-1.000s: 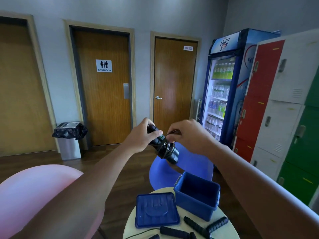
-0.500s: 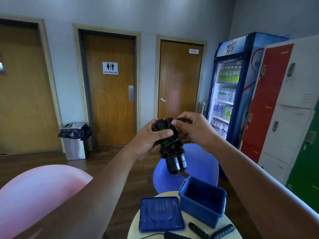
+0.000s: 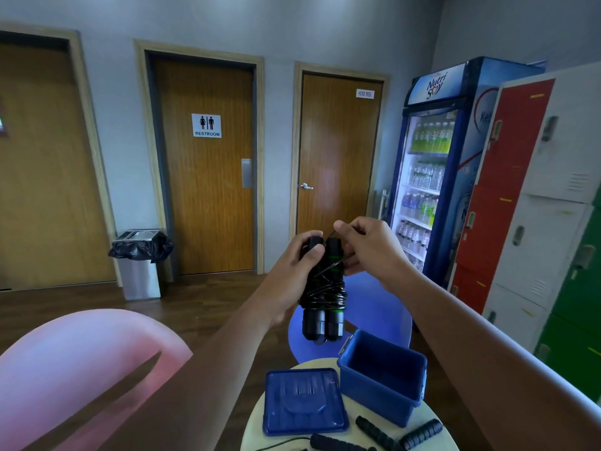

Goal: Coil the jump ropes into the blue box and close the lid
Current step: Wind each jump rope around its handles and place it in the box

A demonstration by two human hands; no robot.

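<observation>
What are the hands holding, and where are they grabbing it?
The left hand grips the upper part of the jump rope's paired black handles. The right hand pinches the thin cord near their top.

- Two hands: left hand (image 3: 286,275), right hand (image 3: 367,245).
- One wound jump rope (image 3: 323,288), at 12 o'clock.
- One blue box (image 3: 383,374).
- One lid (image 3: 304,402).
- Three loose handles (image 3: 377,431) at 6 o'clock.
- Three doors (image 3: 208,164).

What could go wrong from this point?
1. The right hand pinches only the loose cord end; if it slips, the wraps on the jump rope held by the left hand may unwind.
2. The bundle hangs beyond the table edge, short of the blue box; if dropped, it likely hits the floor.
</observation>
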